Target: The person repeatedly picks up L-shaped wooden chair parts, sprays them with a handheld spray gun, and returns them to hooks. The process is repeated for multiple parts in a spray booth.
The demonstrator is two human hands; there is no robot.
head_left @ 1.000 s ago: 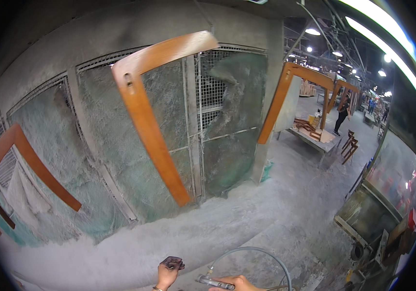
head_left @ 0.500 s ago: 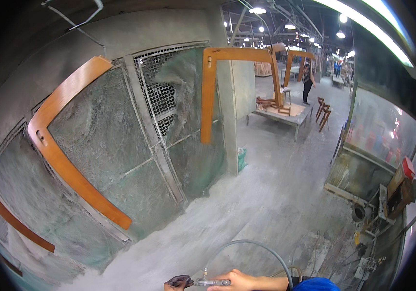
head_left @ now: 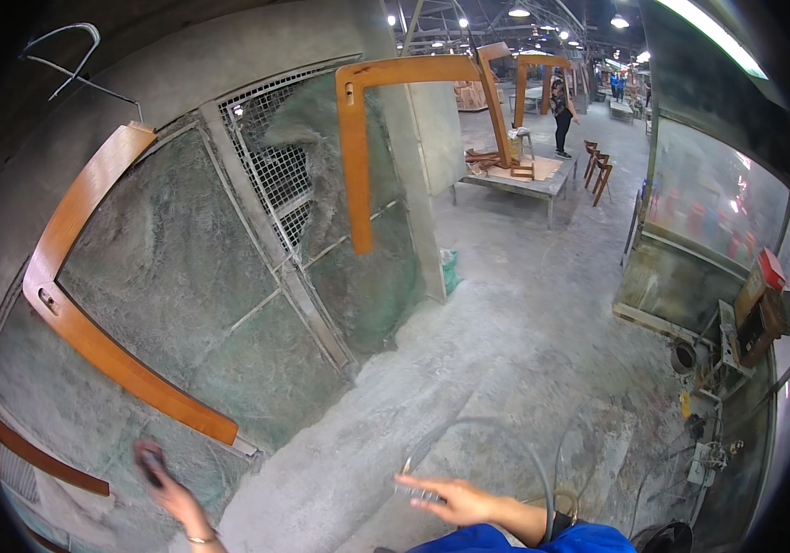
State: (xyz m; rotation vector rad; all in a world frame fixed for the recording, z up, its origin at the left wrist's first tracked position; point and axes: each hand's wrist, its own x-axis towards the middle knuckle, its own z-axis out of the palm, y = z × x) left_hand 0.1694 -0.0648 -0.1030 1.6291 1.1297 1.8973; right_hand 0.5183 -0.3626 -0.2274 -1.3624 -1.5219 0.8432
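"How is the left hand held?"

"It is raised just below the L-shaped wooden piece. The darkened fingers are smeared by blur, so whether they are spread or pressed together cannot be told, nor whether the wood is touched."

"And the right hand?"

"It is closed around a metal tool, most of which is covered by the fingers. A grey hose is looped beside it; its join to the tool is blurred. The upper arm is hidden under blue clothing."

"Where is the wooden piece kept?"

"It is hung at the left, its upper end placed beneath a bent wire hook; how the two are fastened cannot be made out."

"What is seen farther out?"

"A lower wooden piece is cut off by the dark rim. Another wooden frame is suspended before a mesh grille, which is partly covered by dusty sheeting. Beyond, a table is partly screened by that frame."
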